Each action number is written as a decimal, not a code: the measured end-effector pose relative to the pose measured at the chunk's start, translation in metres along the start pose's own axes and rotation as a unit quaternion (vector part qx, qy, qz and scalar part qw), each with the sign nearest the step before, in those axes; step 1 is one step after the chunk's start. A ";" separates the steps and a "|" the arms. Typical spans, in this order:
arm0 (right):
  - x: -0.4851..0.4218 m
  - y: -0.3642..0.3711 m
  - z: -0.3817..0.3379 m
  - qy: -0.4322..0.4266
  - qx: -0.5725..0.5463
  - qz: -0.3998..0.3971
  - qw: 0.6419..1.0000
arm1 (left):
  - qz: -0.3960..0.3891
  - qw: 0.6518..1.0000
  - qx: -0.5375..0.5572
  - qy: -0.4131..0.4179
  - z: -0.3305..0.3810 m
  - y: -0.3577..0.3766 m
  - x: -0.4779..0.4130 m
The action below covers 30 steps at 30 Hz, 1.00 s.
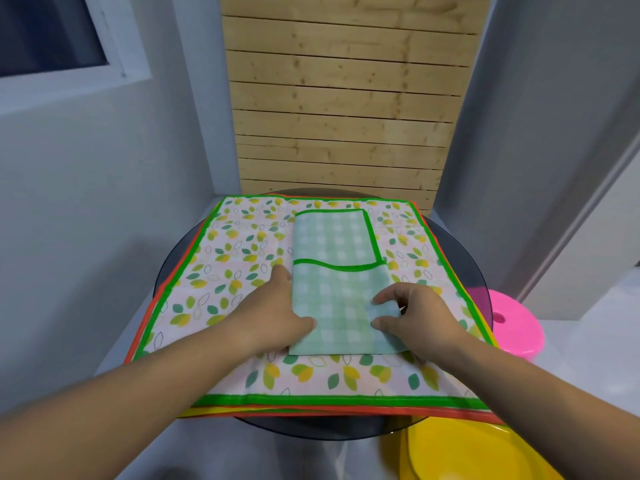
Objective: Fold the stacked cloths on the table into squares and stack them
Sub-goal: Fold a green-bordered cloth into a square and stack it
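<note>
On the round dark glass table (465, 261) lies a flat stack of leaf-printed cloths with green and orange borders (221, 271). Centred on top is a pale green checked cloth (332, 244), partly folded into a long strip. The left hand (277, 310) lies flat along its left edge, thumb on the fabric. The right hand (419, 317) pinches its near right corner, slightly lifted. A pink plastic stool (516, 323) stands beside the table on the right.

No readable text, label, or number anywhere.
</note>
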State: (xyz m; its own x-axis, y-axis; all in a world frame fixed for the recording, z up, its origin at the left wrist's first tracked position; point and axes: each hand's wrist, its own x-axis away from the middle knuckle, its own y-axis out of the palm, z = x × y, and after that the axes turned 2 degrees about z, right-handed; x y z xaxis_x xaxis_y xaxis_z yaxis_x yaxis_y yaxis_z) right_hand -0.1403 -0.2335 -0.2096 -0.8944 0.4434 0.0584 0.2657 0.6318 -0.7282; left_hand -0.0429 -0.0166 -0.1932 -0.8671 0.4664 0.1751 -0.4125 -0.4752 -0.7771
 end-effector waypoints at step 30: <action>0.015 -0.020 0.035 -0.093 0.227 -0.066 0.967 | -0.148 0.920 -0.324 0.163 -0.017 0.022 -0.004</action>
State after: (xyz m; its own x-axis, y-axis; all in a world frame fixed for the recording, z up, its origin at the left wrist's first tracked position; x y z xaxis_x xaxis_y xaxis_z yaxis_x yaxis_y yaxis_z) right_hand -0.1713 -0.2618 -0.2181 -0.9700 0.2301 0.0781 -0.0024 0.3122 -0.9500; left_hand -0.0439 -0.0167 -0.2214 -0.5703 0.7527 0.3289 -0.2727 0.2042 -0.9402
